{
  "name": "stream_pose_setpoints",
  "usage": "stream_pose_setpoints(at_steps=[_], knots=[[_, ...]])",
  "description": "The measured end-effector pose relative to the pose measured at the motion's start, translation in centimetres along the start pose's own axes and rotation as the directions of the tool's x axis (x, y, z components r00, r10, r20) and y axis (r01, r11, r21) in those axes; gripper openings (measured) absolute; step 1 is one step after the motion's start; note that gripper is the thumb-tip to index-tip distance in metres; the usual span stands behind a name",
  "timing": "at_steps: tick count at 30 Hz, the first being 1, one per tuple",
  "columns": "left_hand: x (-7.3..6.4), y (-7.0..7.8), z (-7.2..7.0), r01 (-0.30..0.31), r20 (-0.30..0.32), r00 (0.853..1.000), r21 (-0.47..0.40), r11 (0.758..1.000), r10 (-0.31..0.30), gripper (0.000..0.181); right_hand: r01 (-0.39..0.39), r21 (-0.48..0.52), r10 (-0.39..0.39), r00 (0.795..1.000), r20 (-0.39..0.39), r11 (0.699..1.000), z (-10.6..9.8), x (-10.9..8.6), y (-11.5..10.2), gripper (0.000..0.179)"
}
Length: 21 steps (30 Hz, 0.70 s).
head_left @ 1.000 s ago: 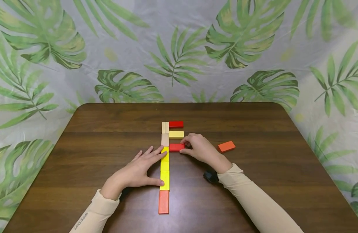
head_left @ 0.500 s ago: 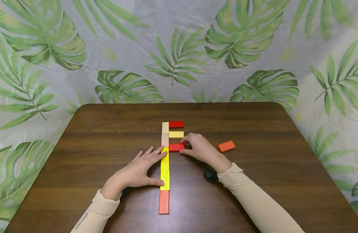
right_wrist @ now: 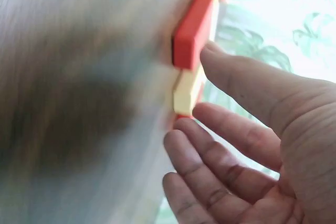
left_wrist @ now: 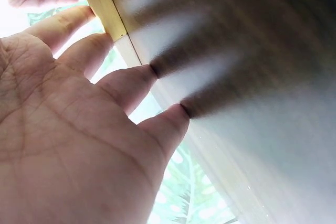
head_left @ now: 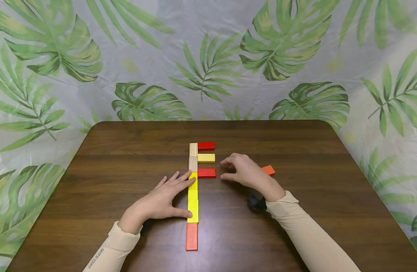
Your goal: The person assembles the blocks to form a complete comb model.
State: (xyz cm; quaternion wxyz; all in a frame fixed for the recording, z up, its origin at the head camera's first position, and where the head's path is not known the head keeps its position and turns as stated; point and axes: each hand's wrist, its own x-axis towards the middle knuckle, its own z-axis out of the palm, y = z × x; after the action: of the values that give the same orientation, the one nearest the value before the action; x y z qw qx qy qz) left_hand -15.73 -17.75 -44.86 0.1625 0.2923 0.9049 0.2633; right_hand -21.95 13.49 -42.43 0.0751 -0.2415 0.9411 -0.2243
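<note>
A straight column of rectangular blocks runs toward me: a striped wooden block point(head_left: 193, 149), a plain wooden block point(head_left: 193, 164), several yellow blocks point(head_left: 193, 206) and a light red block point(head_left: 191, 236) nearest me. My left hand point(head_left: 160, 198) spreads from the left side, its fingertips and thumb resting on the yellow blocks. Three blocks stick out rightward from the column's far part: a far red block point(head_left: 206, 146), a pale yellow block point(head_left: 206, 158) and a nearer red block point(head_left: 206, 173). Just right of the nearer red block, my right hand point(head_left: 247, 173) hovers with parted fingers and holds nothing.
Partly behind my right hand lies a loose orange block point(head_left: 268, 170). The brown wooden table point(head_left: 126, 151) ends at a leaf-patterned cloth point(head_left: 208, 56) at the back. A black wrist device point(head_left: 257, 203) sits under my right wrist.
My right hand has let go of the nearer red block and moved right, now partly covering the orange block. The left hand has kept its place on the yellow blocks.
</note>
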Motion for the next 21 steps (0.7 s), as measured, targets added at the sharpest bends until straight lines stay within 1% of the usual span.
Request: stream_pose_setpoints(at_steps=[11,18,21], knots=[[-0.1,0.1,-0.1,0.0,-0.007,1.0,0.004,1.0,0.0,0.1,-0.093,0.066,0.095,0.995,-0.034,0.994,-3.2,-2.5,3.8,0.046],[-0.1,0.1,-0.1,0.0,-0.001,1.0,0.002,1.0,0.0,0.101,-0.135,0.078,0.137,0.99,-0.017,0.988,-4.8,-4.2,5.7,0.05],[-0.1,0.2,-0.1,0.003,0.004,1.0,-0.003,1.0,-0.003,0.101,-0.167,0.086,0.168,0.986,-0.011,0.982,-5.2,-4.8,6.4,0.052]])
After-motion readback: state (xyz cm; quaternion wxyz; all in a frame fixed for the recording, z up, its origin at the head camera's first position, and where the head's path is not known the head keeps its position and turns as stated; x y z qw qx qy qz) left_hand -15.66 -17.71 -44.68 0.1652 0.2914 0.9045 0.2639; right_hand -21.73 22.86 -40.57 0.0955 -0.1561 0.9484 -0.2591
